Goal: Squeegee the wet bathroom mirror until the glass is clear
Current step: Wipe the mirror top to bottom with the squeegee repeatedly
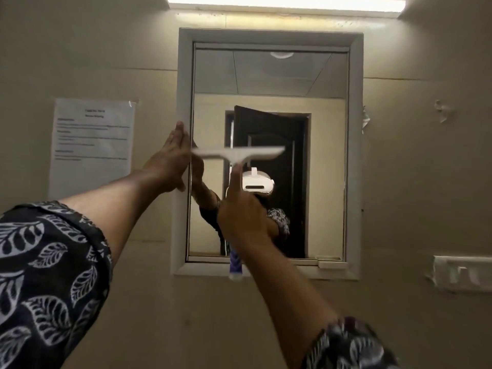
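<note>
Head camera faces the wall mirror [269, 150] closely, tilted slightly upward.

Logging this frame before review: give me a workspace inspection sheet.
Surface: mirror glass in a white frame, no droplets discernible.
Job's things: squeegee, blade level across the left half at mid-height, motion-blurred; purple handle end below.
Clutter: paper notice taped left of the mirror.
Grips: right hand closed on the squeegee handle; left hand flat against the frame's left edge.
Cables: nothing seen.
Surroundings: beige wall, light strip above, white fixture lower right.
</note>
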Demonstrator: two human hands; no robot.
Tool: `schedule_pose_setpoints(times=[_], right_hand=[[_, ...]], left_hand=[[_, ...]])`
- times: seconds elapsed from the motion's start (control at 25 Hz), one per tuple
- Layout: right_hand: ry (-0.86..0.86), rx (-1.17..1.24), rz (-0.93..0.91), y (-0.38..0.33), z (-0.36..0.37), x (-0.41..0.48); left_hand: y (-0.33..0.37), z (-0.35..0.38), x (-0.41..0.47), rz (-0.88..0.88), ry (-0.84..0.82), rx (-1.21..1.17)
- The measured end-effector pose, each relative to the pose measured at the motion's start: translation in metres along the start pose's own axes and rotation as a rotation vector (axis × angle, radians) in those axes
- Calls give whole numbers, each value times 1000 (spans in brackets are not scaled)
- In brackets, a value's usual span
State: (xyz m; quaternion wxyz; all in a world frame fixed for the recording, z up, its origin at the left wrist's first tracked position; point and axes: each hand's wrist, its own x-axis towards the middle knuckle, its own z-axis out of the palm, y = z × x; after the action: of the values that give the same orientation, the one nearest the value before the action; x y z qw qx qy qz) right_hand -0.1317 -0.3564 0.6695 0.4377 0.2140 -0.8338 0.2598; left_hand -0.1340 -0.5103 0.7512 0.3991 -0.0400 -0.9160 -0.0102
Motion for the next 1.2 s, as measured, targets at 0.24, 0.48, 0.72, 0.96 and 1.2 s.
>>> schedule_pose_setpoints(times=[0.24, 0.48, 0.72, 0.96, 1.2], right_hand=[[-238, -61, 149, 22, 48, -141], [-392, -80, 318, 22, 49, -161], [-275, 53, 134, 4, -22, -113], [203, 156, -62, 17, -139, 60], [220, -43, 50, 20, -189, 164]], left_hand=[[6, -2, 1, -21, -9, -96], [18, 11, 15, 53, 108, -55], [14, -2, 3, -56, 0, -45], [18, -4, 0, -71, -41, 120], [15, 0, 4, -90, -46, 177]])
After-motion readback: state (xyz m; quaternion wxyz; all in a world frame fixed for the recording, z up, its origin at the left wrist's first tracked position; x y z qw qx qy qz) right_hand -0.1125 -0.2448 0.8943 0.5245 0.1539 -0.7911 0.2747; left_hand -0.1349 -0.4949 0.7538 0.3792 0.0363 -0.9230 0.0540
